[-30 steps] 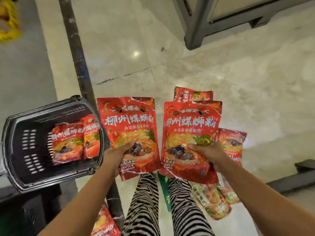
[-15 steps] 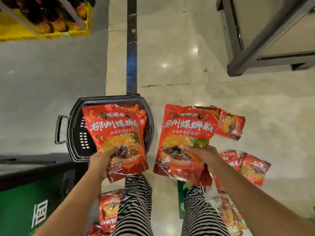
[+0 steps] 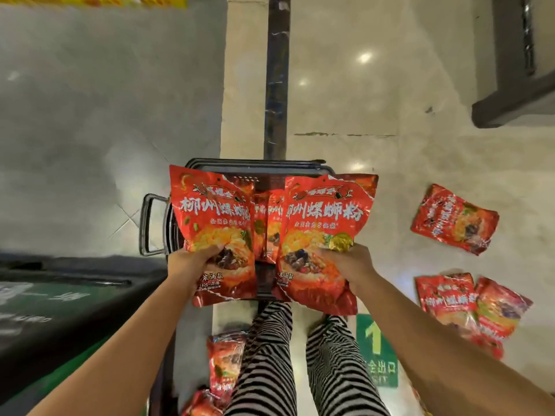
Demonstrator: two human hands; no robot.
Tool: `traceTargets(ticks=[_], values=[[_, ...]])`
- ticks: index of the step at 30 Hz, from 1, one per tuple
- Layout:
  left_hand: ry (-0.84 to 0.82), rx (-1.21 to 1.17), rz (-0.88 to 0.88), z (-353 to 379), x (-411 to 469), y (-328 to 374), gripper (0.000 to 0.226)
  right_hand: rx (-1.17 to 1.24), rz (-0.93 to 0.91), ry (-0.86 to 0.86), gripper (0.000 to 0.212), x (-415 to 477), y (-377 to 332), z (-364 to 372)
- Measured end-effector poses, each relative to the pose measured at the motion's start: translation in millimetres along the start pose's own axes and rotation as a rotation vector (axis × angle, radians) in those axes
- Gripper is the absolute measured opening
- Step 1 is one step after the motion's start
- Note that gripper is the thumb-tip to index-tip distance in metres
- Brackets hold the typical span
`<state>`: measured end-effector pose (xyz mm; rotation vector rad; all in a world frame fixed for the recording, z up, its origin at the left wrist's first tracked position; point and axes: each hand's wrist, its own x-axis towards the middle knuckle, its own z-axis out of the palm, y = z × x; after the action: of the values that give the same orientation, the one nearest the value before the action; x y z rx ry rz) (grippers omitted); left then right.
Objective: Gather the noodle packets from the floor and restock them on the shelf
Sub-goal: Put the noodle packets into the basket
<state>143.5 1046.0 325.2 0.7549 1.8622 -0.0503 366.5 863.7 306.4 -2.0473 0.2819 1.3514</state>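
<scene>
Basket: black plastic shopping basket [image 3: 255, 163] on the floor, beneath both held packets.
Held left: glossy red noodle packet [image 3: 210, 214], "柳州螺蛳粉".
Held right: matching glossy red packet [image 3: 324, 214], same lettering.
Sticker: green floor sticker [image 3: 375, 340], "1", "全出口".
Left hand [image 3: 192, 261]: grasps the left-side packet.
Right hand [image 3: 345, 262]: grasps the right-side packet.

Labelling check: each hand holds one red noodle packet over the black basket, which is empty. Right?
Not empty: head view shows stored packets in the basket, between the left packet in the left hand and the right packet in the right hand. Rest holds.
</scene>
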Motion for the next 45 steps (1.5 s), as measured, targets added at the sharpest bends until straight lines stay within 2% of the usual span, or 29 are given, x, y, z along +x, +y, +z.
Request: traceTargets(ticks=[3,8,13,15,18,22,24,26,29,31,33,36,40,45], values=[[-0.018,0.032,-0.021,7.1,31.8,0.7,0.031,0.003,0.038,0.005,0.046,30.9,7.7,15.7],[-0.046,0.109,-0.033,28.5,104.6,-7.5,0.028,-0.016,0.104,-0.055,0.060,105.4,23.7,47.9],[-0.127,0.145,-0.083,55.8,186.4,-31.4,0.043,-0.062,0.138,-0.195,0.034,181.6,49.3,81.5],[-0.144,0.160,-0.104,63.7,219.1,-46.0,0.048,-0.073,0.156,-0.201,0.037,214.0,67.3,96.1],[-0.145,0.232,-0.061,73.6,263.3,-61.7,0.063,-0.067,0.174,-0.158,0.057,257.9,95.7,113.4],[-0.143,0.200,0.004,89.0,303.8,-65.1,0.054,-0.019,0.130,0.003,0.054,291.1,119.9,118.5],[0.048,0.417,0.017,95.5,313.9,-69.8,0.065,-0.052,0.083,0.091,0.054,293.2,120.6,123.8],[0.228,0.671,0.073,105.4,307.7,-72.8,0.076,-0.140,0.070,0.195,0.058,289.8,117.6,132.4],[0.341,0.856,0.241,121.1,280.4,-71.6,0.077,-0.418,0.113,0.289,0.074,267.6,101.6,143.9],[0.338,0.949,0.303,120.9,250.1,-69.4,0.092,-0.597,0.114,0.285,0.088,243.1,86.2,143.2],[0.313,1.005,0.350,108.9,214.8,-69.5,0.098,-0.766,0.045,0.271,0.095,204.6,71.9,133.8],[0.216,1.077,0.431,83.0,155.3,-74.8,0.097,-0.944,-0.089,0.230,0.087,138.1,62.2,108.3],[0.105,1.280,0.492,52.0,69.8,-78.8,0.094,-0.871,-0.112,0.150,0.071,48.8,58.5,68.3],[-0.018,1.438,0.591,49.2,-24.8,-75.3,0.090,-0.719,-0.085,0.189,0.069,-35.0,72.7,27.4]])
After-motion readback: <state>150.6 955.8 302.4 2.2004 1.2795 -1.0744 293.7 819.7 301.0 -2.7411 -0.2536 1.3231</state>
